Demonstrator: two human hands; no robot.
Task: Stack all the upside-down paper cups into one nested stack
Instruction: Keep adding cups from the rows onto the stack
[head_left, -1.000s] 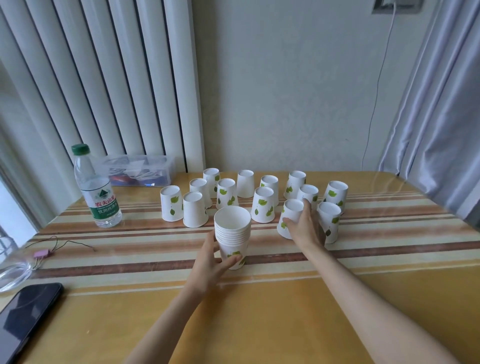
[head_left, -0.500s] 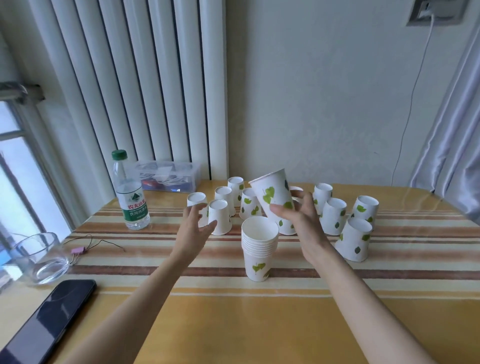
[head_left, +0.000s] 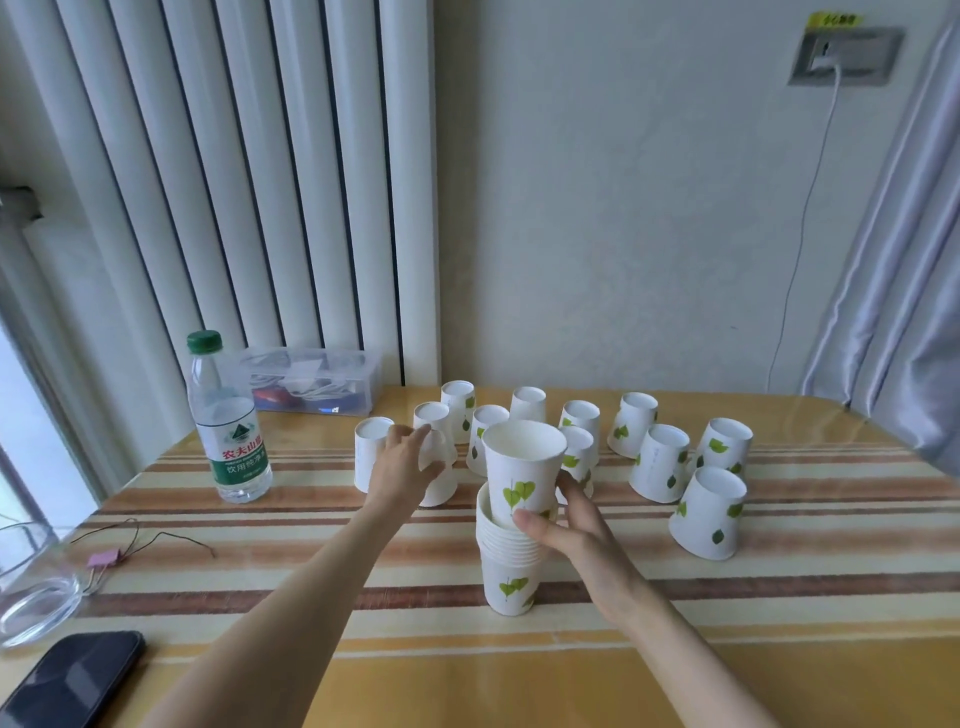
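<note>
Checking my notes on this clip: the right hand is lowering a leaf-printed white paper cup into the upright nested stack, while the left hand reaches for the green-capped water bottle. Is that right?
Nearly. The head view shows the left hand on an upside-down white paper cup, not the green-capped clear plastic water bottle, which stands untouched further left. The rest holds: the right hand is lowering a leaf-printed white paper cup into the upright nested stack.

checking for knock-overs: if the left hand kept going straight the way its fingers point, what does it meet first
The left hand already wraps an upside-down cup. Straight beyond its fingers, the first thing looks like the next upside-down cup behind it, though depth is hard to judge here.
</note>
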